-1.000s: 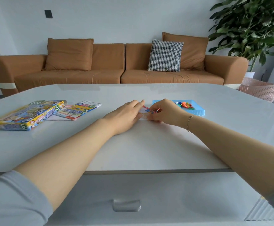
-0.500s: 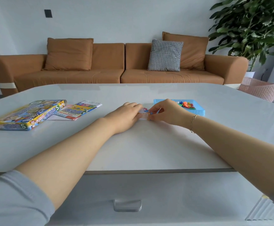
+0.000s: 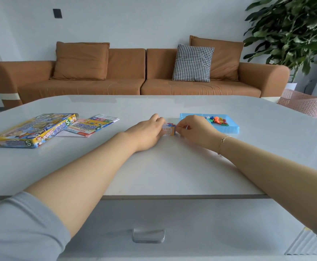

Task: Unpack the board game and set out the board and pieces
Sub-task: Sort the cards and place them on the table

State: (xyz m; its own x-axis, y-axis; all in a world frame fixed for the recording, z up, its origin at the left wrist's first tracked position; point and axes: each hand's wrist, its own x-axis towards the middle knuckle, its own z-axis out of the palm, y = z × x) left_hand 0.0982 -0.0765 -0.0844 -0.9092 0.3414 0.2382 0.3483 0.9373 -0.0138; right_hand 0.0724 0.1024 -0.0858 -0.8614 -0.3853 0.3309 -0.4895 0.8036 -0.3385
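Mid-tabletop, both hands hold a small stack of colourful paper game cards: left hand cupping it, right hand pinching its edge. Better to keep the stack squared against the left palm while peeling cards off

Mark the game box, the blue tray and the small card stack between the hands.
game box (image 3: pixel 31 130), head view, on the printed lid top.
blue tray (image 3: pixel 233 128), head view, on its near right rim.
card stack (image 3: pixel 168 130), head view, on the top card's face, between both hands.
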